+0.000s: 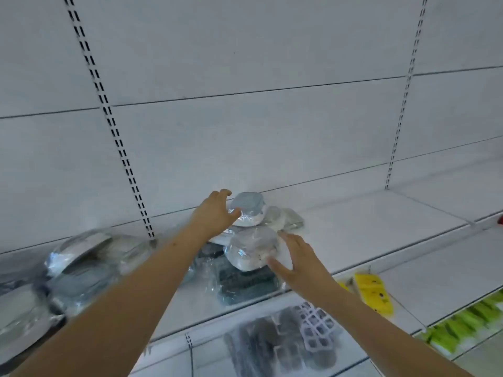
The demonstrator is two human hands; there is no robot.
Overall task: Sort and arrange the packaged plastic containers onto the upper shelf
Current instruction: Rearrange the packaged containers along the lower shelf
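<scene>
Several round plastic containers wrapped in clear film are piled on the white upper shelf [381, 213]. My left hand [213, 210] reaches over the pile and touches the top container with the blue-grey lid [249, 206] with loosely spread fingers. My right hand [295, 254] lies with straight fingers against the right side of a lower white container [250, 250]. A third wrapped container [283, 220] lies behind them. A dark grey packaged container [245, 284] sits under the pile at the shelf's front.
More film-wrapped containers [81, 262] lie heaped at the left of the shelf. On the lower shelf are a white grid item on a dark package [313, 330], a yellow pack [373, 289] and green packs [462, 325]. Slotted uprights [119, 148] run up the back panel.
</scene>
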